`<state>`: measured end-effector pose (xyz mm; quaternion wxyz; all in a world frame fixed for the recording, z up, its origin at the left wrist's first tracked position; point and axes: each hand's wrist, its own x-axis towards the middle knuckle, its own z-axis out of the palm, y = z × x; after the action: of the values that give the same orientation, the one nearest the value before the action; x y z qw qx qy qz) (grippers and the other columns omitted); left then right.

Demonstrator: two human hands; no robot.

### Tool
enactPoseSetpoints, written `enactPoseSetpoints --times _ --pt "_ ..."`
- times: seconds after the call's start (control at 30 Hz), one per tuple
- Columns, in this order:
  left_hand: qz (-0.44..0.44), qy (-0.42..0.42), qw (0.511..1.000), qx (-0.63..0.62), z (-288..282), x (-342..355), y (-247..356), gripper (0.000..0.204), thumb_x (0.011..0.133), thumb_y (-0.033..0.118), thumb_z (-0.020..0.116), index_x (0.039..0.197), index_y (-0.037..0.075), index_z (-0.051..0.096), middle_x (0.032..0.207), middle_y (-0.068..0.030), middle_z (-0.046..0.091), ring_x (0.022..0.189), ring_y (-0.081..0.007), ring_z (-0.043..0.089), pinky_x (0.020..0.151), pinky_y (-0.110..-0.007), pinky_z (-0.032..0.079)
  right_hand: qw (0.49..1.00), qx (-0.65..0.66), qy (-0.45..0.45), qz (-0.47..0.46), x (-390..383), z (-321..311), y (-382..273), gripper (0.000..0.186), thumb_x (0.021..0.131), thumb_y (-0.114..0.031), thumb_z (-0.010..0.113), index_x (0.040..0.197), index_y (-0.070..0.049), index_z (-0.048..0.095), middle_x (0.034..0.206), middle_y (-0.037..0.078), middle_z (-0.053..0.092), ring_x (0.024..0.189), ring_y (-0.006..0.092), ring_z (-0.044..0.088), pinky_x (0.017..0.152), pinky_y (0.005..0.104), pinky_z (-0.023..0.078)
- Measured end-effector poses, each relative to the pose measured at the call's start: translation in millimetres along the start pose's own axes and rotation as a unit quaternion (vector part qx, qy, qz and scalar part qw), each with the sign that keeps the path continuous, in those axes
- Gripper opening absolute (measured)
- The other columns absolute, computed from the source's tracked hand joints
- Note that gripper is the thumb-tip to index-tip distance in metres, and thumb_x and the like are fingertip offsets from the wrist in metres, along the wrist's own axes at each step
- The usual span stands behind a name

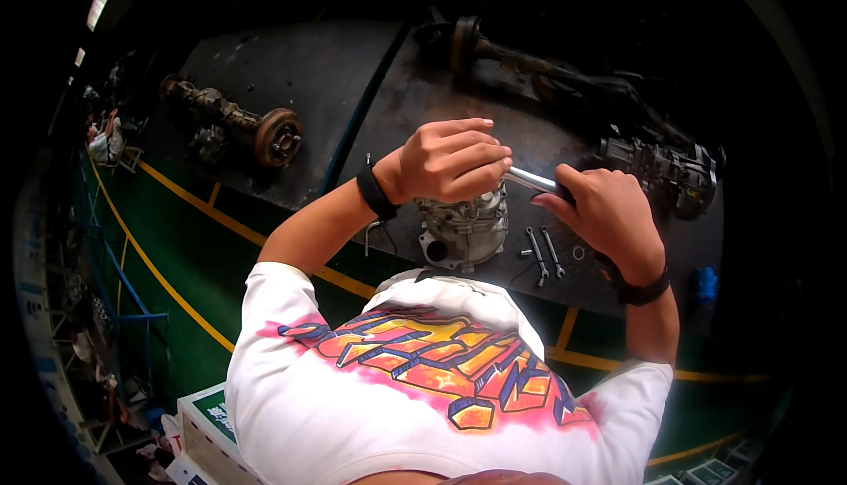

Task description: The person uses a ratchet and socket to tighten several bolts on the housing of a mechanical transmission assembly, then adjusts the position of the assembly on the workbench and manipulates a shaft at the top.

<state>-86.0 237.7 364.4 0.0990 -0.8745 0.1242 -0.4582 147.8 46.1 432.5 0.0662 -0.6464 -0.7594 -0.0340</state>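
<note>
My right hand (613,211) is closed round the dark handle of a ratchet wrench (531,180), its bright chrome shank pointing left. Over the far end of that tool curls my left hand (452,163), hiding its head. Directly beneath the left hand stands a grey metal gearbox housing (463,233), with its upper part covered by the hand. To the right of the housing, two combination spanners (541,255) lie side by side on the dark workbench (582,286). A small ring (578,253) rests near them.
A rusty axle with a brake drum (279,137) lies at the left. Along the back stretches a long axle (538,66); another gearbox (666,172) sits at the right. A bent metal rod (369,240) is at the bench's near edge. A blue object (705,283) stands at the right.
</note>
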Motion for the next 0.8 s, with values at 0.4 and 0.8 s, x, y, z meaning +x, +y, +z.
enactPoseSetpoints --times 0.4,0.8 --pt "0.025 0.027 0.998 -0.059 4 5 -11 0.027 0.086 0.019 0.086 0.108 0.003 0.082 0.103 -0.0127 0.085 0.09 -0.024 0.084 0.094 -0.044 0.069 0.999 0.001 -0.003 -0.038 11 -6 18 0.047 0.101 -0.056 0.075 0.091 -0.012 0.066 0.069 0.008 0.069 0.062 0.0303 0.07 0.056 0.0408 0.05" --pt "-0.371 0.122 0.779 -0.49 47 -38 46 0.073 0.077 -0.001 0.091 0.135 0.008 0.047 0.113 -0.0072 0.064 0.089 -0.0113 0.068 0.076 -0.029 0.055 0.999 -0.029 -0.03 0.035 -15 5 -26 0.04 0.104 -0.048 0.074 0.093 -0.012 0.063 0.07 0.011 0.069 0.059 0.0333 0.069 0.053 0.0442 0.05"
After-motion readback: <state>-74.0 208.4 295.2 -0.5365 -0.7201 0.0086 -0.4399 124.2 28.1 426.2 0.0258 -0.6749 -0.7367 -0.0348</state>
